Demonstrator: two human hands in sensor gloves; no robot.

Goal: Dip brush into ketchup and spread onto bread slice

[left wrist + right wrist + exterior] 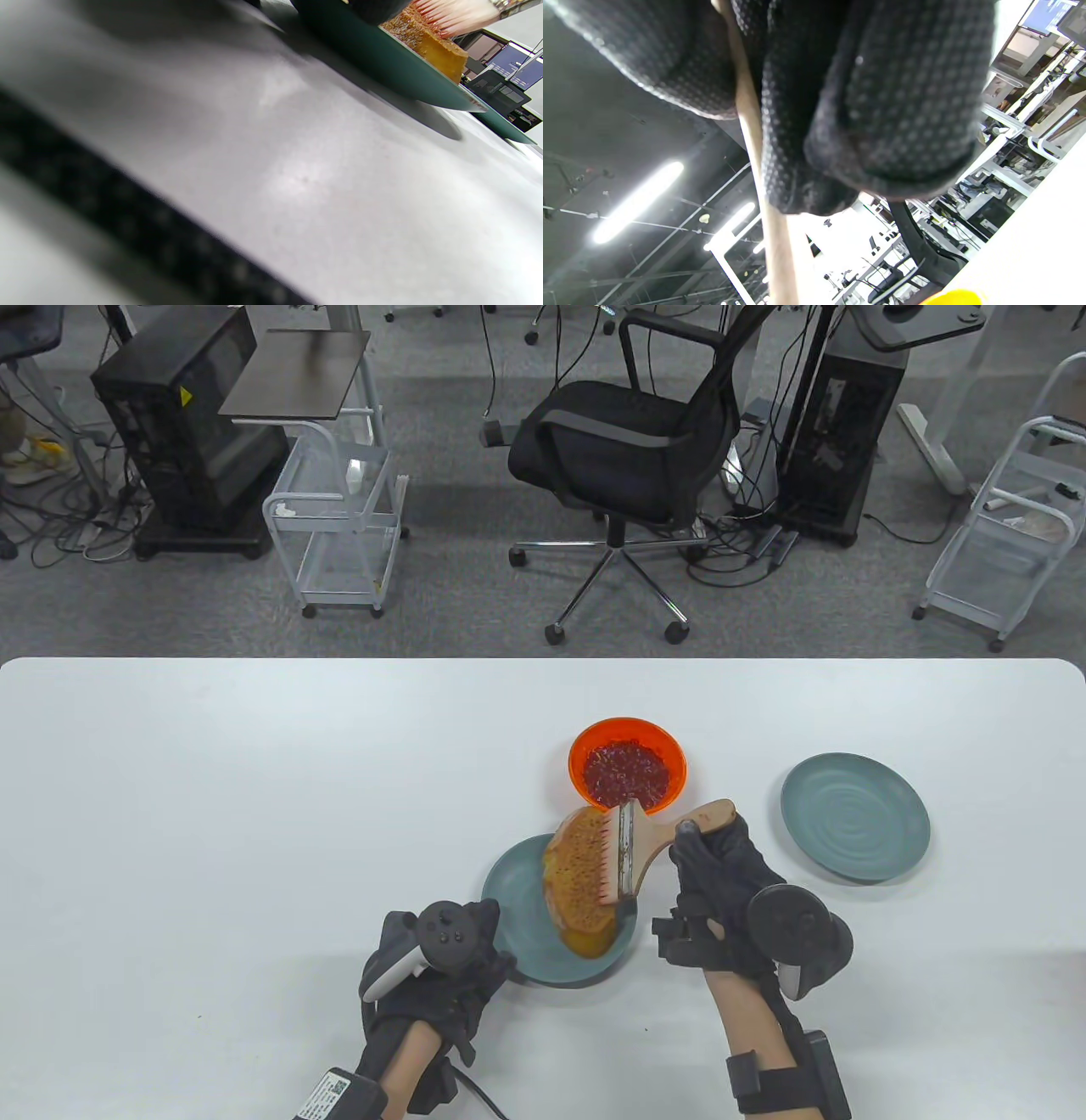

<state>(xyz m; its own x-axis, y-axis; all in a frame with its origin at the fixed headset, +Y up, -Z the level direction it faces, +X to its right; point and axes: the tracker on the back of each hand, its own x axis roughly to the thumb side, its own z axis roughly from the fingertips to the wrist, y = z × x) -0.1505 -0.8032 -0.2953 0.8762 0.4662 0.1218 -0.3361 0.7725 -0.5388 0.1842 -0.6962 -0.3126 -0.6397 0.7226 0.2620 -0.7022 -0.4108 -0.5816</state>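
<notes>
A browned bread slice (577, 882) lies on a teal plate (522, 942) near the table's front centre. A flat brush with a wooden handle (708, 814) and a metal band lays its red-tinted bristles (604, 861) on the bread. My right hand (691, 844) grips the handle; the right wrist view shows gloved fingers wrapped around the handle (751, 114). My left hand (475, 925) holds the plate's left rim. The left wrist view shows the plate (382, 51), the bread (437, 46) and the bristles (449, 17). An orange bowl (584, 755) of ketchup (628, 770) stands just behind the bread.
A second teal plate (855, 819) lies to the right of my right hand. The white table (254, 814) stretches to the left. A black office chair (628, 449) and carts stand beyond the far edge.
</notes>
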